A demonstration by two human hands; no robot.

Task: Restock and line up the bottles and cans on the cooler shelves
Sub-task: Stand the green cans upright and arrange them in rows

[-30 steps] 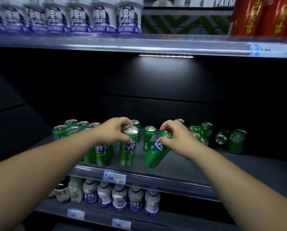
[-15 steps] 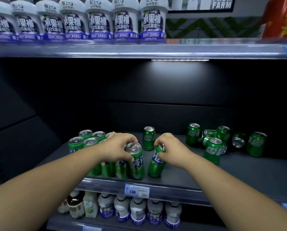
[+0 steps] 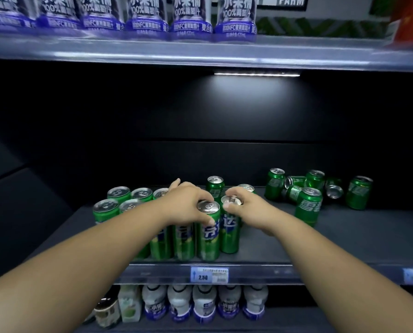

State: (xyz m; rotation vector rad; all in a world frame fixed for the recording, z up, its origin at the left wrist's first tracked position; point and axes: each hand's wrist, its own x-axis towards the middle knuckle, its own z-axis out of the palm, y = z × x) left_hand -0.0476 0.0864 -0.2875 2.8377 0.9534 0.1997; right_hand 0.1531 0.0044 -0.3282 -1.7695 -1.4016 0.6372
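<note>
Gripping an upright green can by its top, the left hand sat beside the right hand, which clutched the neighbouring can.

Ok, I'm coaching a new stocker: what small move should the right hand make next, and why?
Probably nudge its green can forward: the right hand grips it upright, but its base sits slightly behind the front-row can held by the left hand.

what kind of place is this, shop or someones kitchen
Most likely a shop's drinks cooler: a price tag reading 2.50 on the shelf edge, many identical green cans on that shelf, and rows of matching white bottles on the shelves above and below.
</note>
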